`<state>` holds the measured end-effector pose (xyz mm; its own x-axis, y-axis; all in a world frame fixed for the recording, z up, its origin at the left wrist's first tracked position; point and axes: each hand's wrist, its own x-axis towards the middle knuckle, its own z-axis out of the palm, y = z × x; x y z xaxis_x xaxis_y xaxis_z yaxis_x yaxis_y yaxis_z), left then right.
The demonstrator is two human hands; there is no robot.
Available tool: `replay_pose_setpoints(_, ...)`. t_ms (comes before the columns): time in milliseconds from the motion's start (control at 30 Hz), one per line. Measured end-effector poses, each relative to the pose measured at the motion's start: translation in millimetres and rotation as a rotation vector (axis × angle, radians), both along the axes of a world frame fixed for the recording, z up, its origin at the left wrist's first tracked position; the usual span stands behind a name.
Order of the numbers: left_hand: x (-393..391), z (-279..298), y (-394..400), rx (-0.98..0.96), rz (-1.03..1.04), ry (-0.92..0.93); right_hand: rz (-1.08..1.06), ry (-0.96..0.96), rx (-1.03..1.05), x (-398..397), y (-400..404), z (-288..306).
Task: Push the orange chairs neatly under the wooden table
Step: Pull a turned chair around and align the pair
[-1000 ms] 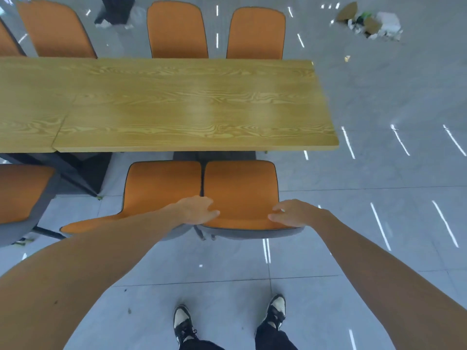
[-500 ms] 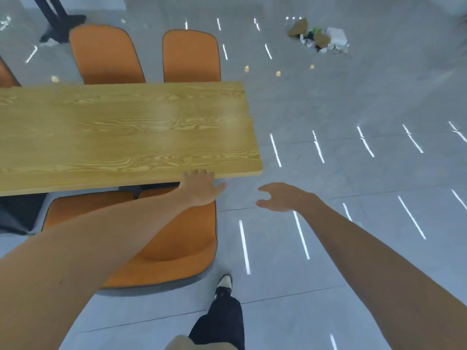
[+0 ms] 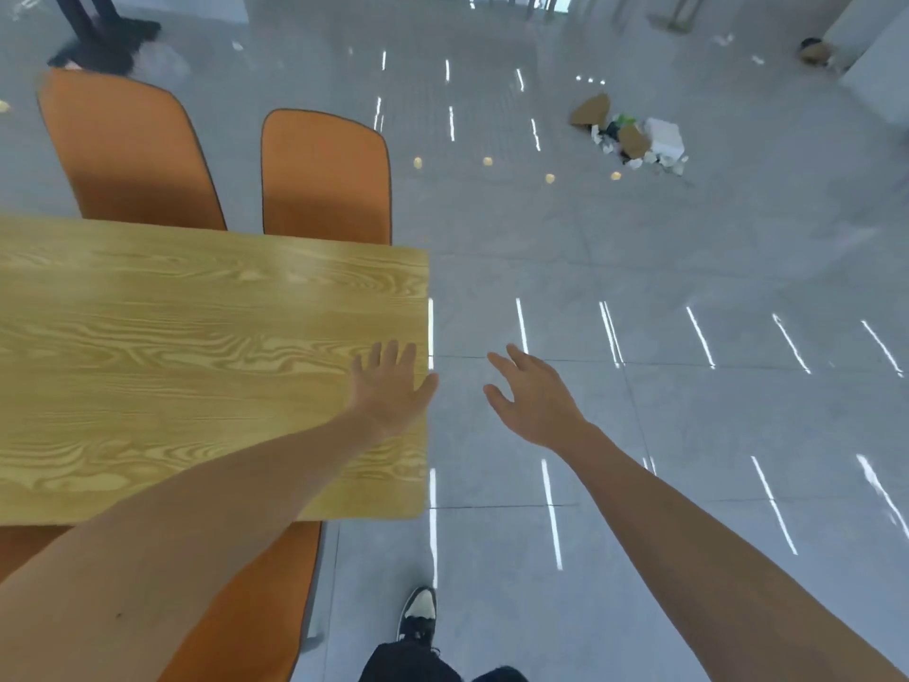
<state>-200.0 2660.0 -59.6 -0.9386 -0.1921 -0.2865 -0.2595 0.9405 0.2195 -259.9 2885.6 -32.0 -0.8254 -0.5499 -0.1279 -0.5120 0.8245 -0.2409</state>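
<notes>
The wooden table [image 3: 196, 356] fills the left of the view, its right end near the middle. On its far side stand two orange chairs, one at the left [image 3: 128, 150] and one beside it [image 3: 327, 179], their backs rising above the tabletop. An orange chair [image 3: 260, 603] on my near side is tucked under the table edge, largely hidden by my left forearm. My left hand [image 3: 391, 386] hovers with fingers spread over the table's right end, holding nothing. My right hand [image 3: 533, 393] is open over the bare floor to the right of the table.
A heap of cardboard and white rubbish [image 3: 632, 135] lies on the grey tiled floor at the far right. A black stand base [image 3: 106, 39] sits at the far left. My shoe [image 3: 418, 612] is on the floor just right of the near chair.
Both hands let go of the near chair's back and now hang open. I have stepped right toward the table's end, and the near chair sits further under the tabletop.
</notes>
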Motion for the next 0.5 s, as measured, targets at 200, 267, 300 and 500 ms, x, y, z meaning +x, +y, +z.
replay_pose_setpoints(200, -109.0, -3.0, -11.5, 0.002, 0.134, -0.023, 0.066, -0.016, -0.011, -139.9, -11.3, -5.8)
replay_pose_setpoints(267, -144.8, -10.0, -16.4, 0.008, 0.181, -0.049, 0.108, -0.067, 0.02, -190.9, -19.7, -14.3)
replay_pose_setpoints(300, -162.6, -12.8, -17.8, 0.012, 0.208, -0.07, 0.131, -0.101, 0.048, -216.3, -25.0, -19.1)
replay_pose_setpoints(500, -261.4, -10.3, -33.4, 0.1, 0.404, -0.245, 0.272, -0.316, 0.146, -360.6, -66.7, -26.7)
